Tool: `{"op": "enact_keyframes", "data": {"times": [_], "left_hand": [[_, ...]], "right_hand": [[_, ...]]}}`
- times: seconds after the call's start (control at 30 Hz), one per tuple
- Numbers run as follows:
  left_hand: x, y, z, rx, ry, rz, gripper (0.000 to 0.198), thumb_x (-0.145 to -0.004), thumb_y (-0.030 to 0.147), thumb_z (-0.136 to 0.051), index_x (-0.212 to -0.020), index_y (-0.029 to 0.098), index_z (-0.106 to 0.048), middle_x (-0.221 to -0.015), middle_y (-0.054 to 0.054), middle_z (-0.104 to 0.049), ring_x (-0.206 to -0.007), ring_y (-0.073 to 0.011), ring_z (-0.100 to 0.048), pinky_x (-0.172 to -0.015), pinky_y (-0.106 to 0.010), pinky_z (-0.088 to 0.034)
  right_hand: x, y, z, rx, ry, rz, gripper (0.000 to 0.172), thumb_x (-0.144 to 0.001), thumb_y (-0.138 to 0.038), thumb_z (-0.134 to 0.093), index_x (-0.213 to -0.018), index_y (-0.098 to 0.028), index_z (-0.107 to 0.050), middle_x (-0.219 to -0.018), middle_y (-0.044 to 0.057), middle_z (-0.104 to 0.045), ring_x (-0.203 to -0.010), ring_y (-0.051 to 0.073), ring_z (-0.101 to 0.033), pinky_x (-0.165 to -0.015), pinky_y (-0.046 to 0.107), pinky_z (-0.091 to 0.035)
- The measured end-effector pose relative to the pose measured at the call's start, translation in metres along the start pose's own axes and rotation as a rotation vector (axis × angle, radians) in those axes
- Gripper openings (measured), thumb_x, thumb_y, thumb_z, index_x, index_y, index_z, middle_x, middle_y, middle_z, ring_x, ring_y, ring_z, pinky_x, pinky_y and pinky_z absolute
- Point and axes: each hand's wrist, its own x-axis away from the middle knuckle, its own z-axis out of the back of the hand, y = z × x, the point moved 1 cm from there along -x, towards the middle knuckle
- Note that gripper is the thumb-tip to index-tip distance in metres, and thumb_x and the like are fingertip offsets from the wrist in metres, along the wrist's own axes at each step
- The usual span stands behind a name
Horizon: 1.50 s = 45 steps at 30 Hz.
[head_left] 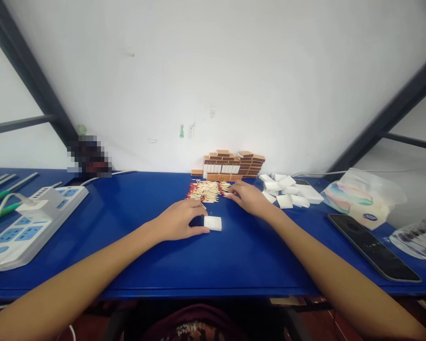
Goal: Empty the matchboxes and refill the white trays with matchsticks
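On the blue table, a small white matchbox tray point(213, 223) lies between the thumb and fingers of my left hand point(179, 220), which closes on its left end. Just behind it is a loose pile of red-tipped matches point(204, 191). At the pile's right side, my right hand point(246, 196) has its fingers bent and pinched on matches; its fingertips partly cover them. Several more white trays point(287, 189) lie heaped to the right of this hand. Stacked matchboxes point(230, 166) with brown sides stand behind the pile, against the wall.
A white power strip point(39, 222) with cables sits at the left, beside green-handled tools point(2, 201). On the right are a black phone point(372, 246), a tissue pack point(358, 196) and a clear plastic wrapper point(417, 237). Dark metal bars point(383, 113) slope down at both sides.
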Motion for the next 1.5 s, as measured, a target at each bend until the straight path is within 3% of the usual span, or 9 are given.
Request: {"op": "enact_keyframes", "data": {"times": [0.47,0.57,0.73,0.93,1.5], "left_hand": [[0.0,-0.009,0.004,-0.063,0.067,0.056,0.036,-0.094,0.049,-0.067,-0.12,0.023,-0.071,-0.107,-0.006,-0.072,-0.103,-0.0246,-0.065,-0.087,-0.037,-0.051],[-0.001,-0.01,0.004,-0.065,0.092,0.089,0.034,-0.094,0.049,-0.067,-0.116,0.023,-0.072,-0.106,-0.006,-0.072,-0.103,-0.0251,-0.064,-0.085,-0.037,-0.05],[0.0,-0.01,0.003,-0.064,0.107,0.093,0.029,-0.092,0.046,-0.07,-0.11,0.023,-0.072,-0.1,-0.006,-0.072,-0.099,-0.0252,-0.063,-0.081,-0.036,-0.049],[-0.001,-0.007,0.002,-0.038,0.127,0.079,0.027,-0.091,0.046,-0.071,-0.103,0.022,-0.071,-0.096,-0.005,-0.071,-0.096,-0.0235,-0.062,-0.079,-0.035,-0.048],[-0.001,-0.007,0.002,-0.01,0.125,0.065,0.03,-0.092,0.049,-0.069,-0.104,0.022,-0.071,-0.096,-0.005,-0.07,-0.096,-0.0228,-0.063,-0.081,-0.035,-0.049]], "right_hand": [[0.002,-0.001,0.013,-0.212,0.095,0.083,0.019,-0.1,-0.029,-0.06,-0.089,-0.017,-0.069,-0.089,0.008,-0.063,-0.077,0.019,-0.058,-0.071,0.03,-0.041],[0.004,-0.014,0.017,-0.4,0.101,0.117,0.022,-0.098,-0.035,-0.063,-0.086,-0.018,-0.07,-0.082,0.004,-0.061,-0.072,0.017,-0.055,-0.068,0.029,-0.041],[0.012,-0.05,0.021,-0.602,-0.005,0.173,0.023,-0.097,-0.038,-0.065,-0.088,-0.019,-0.073,-0.081,0.003,-0.063,-0.07,0.015,-0.053,-0.065,0.028,-0.041],[0.018,-0.075,0.017,-0.538,-0.026,0.215,0.011,-0.094,-0.024,-0.068,-0.085,-0.018,-0.072,-0.081,0.002,-0.058,-0.074,0.015,-0.053,-0.069,0.028,-0.04],[0.02,-0.076,0.016,-0.493,-0.073,0.237,0.006,-0.094,-0.023,-0.068,-0.093,-0.02,-0.073,-0.09,0.004,-0.061,-0.08,0.017,-0.057,-0.072,0.029,-0.044]]}}
